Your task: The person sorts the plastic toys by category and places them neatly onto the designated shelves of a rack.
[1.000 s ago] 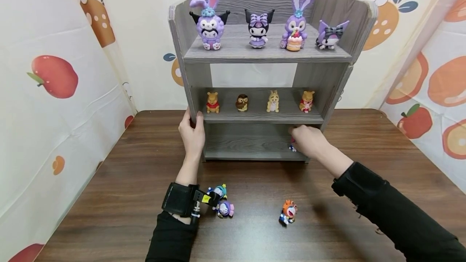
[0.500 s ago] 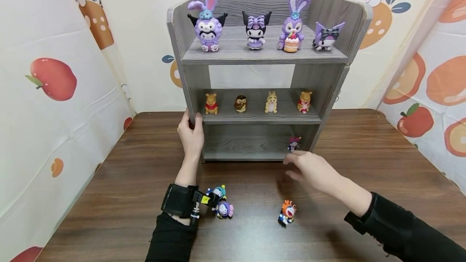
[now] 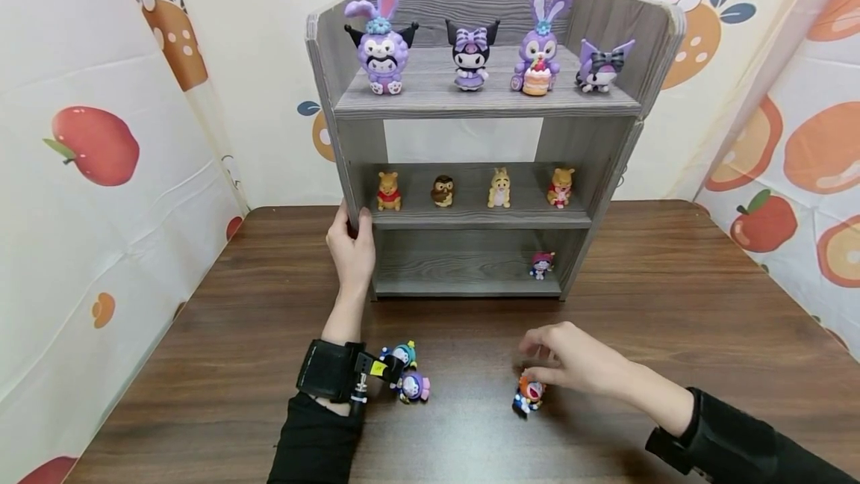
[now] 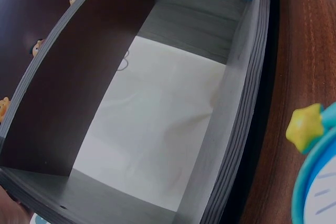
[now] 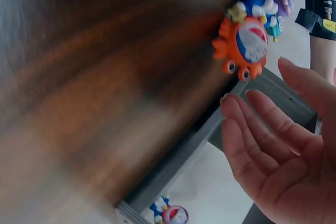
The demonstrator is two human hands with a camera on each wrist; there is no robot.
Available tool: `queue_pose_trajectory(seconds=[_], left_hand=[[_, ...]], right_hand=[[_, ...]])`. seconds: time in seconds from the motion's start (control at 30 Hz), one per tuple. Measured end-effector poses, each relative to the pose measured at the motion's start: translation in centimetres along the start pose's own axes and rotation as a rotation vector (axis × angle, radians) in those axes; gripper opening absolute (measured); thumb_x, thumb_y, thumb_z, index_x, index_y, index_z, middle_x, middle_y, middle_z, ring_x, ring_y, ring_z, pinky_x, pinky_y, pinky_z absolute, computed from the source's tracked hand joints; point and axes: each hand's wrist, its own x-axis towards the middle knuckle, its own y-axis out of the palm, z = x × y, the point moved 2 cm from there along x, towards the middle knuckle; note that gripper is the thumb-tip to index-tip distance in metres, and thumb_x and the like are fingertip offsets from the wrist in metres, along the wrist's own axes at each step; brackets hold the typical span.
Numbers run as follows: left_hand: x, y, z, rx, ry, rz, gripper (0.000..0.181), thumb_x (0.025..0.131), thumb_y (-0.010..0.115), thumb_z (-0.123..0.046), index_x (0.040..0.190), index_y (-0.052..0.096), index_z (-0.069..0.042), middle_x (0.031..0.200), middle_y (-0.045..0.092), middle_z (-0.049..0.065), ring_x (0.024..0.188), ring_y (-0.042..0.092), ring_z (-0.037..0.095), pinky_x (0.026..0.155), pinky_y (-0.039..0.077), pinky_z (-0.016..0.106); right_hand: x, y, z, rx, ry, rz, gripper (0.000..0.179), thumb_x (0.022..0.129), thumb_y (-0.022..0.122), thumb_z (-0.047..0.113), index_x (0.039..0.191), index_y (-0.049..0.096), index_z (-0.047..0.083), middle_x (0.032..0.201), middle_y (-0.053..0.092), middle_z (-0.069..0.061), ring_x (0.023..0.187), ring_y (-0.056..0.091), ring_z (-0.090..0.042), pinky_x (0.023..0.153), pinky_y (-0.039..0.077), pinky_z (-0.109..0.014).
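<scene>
My left hand [image 3: 351,249] grips the left side panel of a grey wooden display shelf [image 3: 470,222], thumb in front and fingers behind the edge. My right hand [image 3: 578,361] hovers over an orange-hatted figurine [image 3: 529,393], fingers spread loosely and holding nothing. In the right wrist view the figurine [image 5: 247,43] has a crab-like orange hood with eyes, just beyond my fingertips. A figurine in a pinkish-red hood [image 3: 541,265] stands at the right end of the bottom shelf. By my left wrist lie a teal-hatted figurine [image 3: 406,353] and a purple-hooded figurine [image 3: 413,386].
Several purple figurines, one a rabbit with a cake [image 3: 537,58], stand on the top tier. The middle tier bears a bear in a red shirt [image 3: 389,191], an owl [image 3: 443,191] and other small figures. The wooden table [image 3: 255,364] meets printed cloth walls.
My right hand has left the red-hooded figurine on the bottom shelf and come down toward the orange-hatted figurine. My left hand keeps its grip on the shelf.
</scene>
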Motion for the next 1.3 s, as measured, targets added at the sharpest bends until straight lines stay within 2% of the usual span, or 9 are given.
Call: queue_pose_trajectory(seconds=[0.2,0.43,0.53,0.63,0.83,0.93,1.03,1.3], left_hand=[[0.0,0.0,0.0,-0.007,0.004,0.008,0.014,0.084,0.045,0.006,0.091,0.055,0.013,0.056,0.037,0.01,0.049,0.029,0.008,0.045,0.024,0.021],[0.0,0.0,-0.1,-0.01,0.005,0.007,0.015,0.084,0.045,0.006,0.092,0.056,0.013,0.059,0.041,0.011,0.05,0.031,0.008,0.046,0.025,0.021],[-0.1,0.0,-0.1,-0.009,0.005,0.006,0.015,0.083,0.045,0.006,0.092,0.056,0.013,0.059,0.04,0.013,0.05,0.031,0.008,0.046,0.025,0.021],[-0.1,0.0,0.0,-0.013,0.002,0.004,0.016,0.083,0.045,0.006,0.093,0.056,0.013,0.063,0.046,0.015,0.052,0.034,0.008,0.047,0.027,0.021],[0.0,0.1,0.0,-0.001,-0.005,0.001,0.016,0.083,0.045,0.006,0.092,0.056,0.013,0.064,0.047,0.016,0.054,0.035,0.008,0.049,0.028,0.021],[0.0,0.1,-0.1,0.008,-0.002,-0.006,0.015,0.083,0.045,0.006,0.092,0.056,0.013,0.065,0.048,0.017,0.055,0.036,0.009,0.05,0.029,0.021],[0.0,0.1,-0.2,0.012,0.003,-0.011,0.015,0.083,0.046,0.007,0.092,0.056,0.013,0.066,0.049,0.018,0.056,0.037,0.01,0.051,0.029,0.021],[0.0,0.1,-0.4,0.013,-0.003,-0.015,0.015,0.082,0.046,0.007,0.092,0.056,0.012,0.064,0.047,0.017,0.055,0.036,0.009,0.05,0.028,0.021]], right_hand=[[-0.6,0.9,-0.1,0.157,0.008,0.071,0.022,0.076,0.069,0.021,0.093,0.062,0.008,0.081,0.06,0.008,0.069,0.053,-0.003,0.058,0.046,-0.023],[-1.1,1.7,-0.5,0.314,0.049,0.136,0.035,0.071,0.074,0.021,0.1,0.06,0.006,0.084,0.057,0.009,0.074,0.053,-0.003,0.062,0.048,-0.024],[-1.1,1.8,-0.7,0.346,0.047,0.134,0.033,0.071,0.073,0.017,0.099,0.06,0.006,0.087,0.059,0.007,0.075,0.052,-0.004,0.062,0.049,-0.024],[-1.1,1.8,-0.9,0.362,0.045,0.135,0.028,0.073,0.072,0.013,0.098,0.062,0.006,0.089,0.059,0.006,0.076,0.052,-0.004,0.062,0.049,-0.023],[-0.9,1.8,-1.1,0.372,0.038,0.145,0.019,0.077,0.068,0.019,0.092,0.062,0.009,0.081,0.059,0.009,0.073,0.054,-0.003,0.062,0.048,-0.022],[-0.8,1.6,-1.2,0.357,0.019,0.132,0.017,0.077,0.068,0.019,0.089,0.062,0.009,0.078,0.06,0.009,0.071,0.055,-0.002,0.062,0.048,-0.022],[-0.6,1.2,-1.3,0.298,0.009,0.097,0.014,0.077,0.069,0.016,0.087,0.062,0.009,0.076,0.06,0.009,0.067,0.055,-0.001,0.06,0.048,-0.021],[0.3,-0.2,-1.1,-0.058,-0.007,-0.009,0.018,0.069,0.073,0.006,0.082,0.061,0.013,0.079,0.053,0.008,0.069,0.05,-0.004,0.058,0.044,-0.02]])
